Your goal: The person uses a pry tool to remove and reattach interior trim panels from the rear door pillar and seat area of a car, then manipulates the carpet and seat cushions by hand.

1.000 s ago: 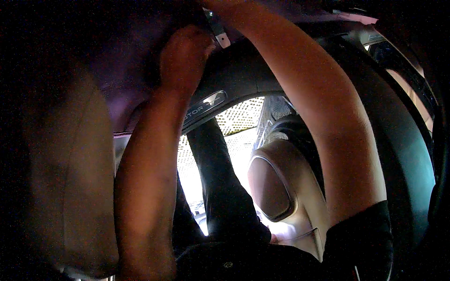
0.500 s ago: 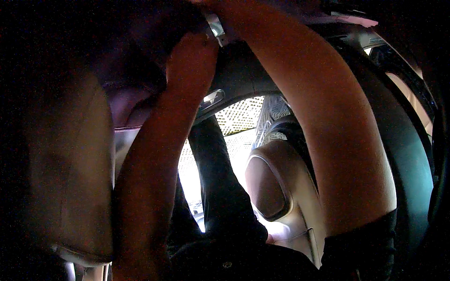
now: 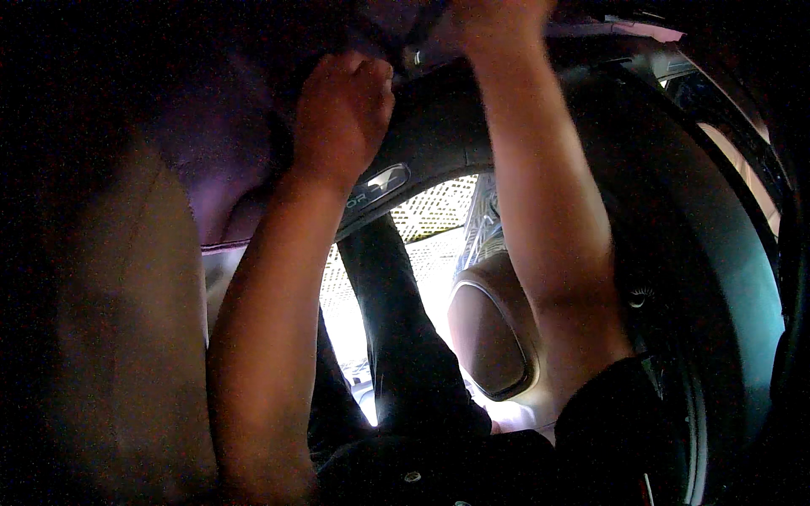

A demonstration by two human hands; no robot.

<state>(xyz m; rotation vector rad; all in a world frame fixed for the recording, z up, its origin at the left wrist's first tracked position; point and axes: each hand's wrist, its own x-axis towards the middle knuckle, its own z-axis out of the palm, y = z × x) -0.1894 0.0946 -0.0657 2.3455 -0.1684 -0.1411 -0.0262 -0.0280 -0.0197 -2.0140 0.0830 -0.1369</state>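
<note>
My left hand (image 3: pixel 344 114) is raised near the top of the picture with its fingers curled in. What they hold, if anything, is hidden in the dark. Just right of its knuckles is a small bright metal-looking bit (image 3: pixel 417 58), too small to name. Farther right, my right hand (image 3: pixel 506 24) is partly cut off by the upper edge and smeared, so its fingers do not show clearly. Beneath both hands runs a dark curved trim panel (image 3: pixel 439 126) with a shiny oval inset (image 3: pixel 389 178).
This looks like a dim car interior. A beige seat-like padded surface (image 3: pixel 156 337) fills the left. Below the right forearm is a light panel with a rounded brown speaker-like cover (image 3: pixel 488 341). My dark-trousered leg (image 3: pixel 396 329) stands before bright perforated flooring (image 3: pixel 434 207).
My right hand and forearm have swung to the right, away from the left hand. The silver metal strip between the hands is mostly out of sight. My left hand stays nearly in place.
</note>
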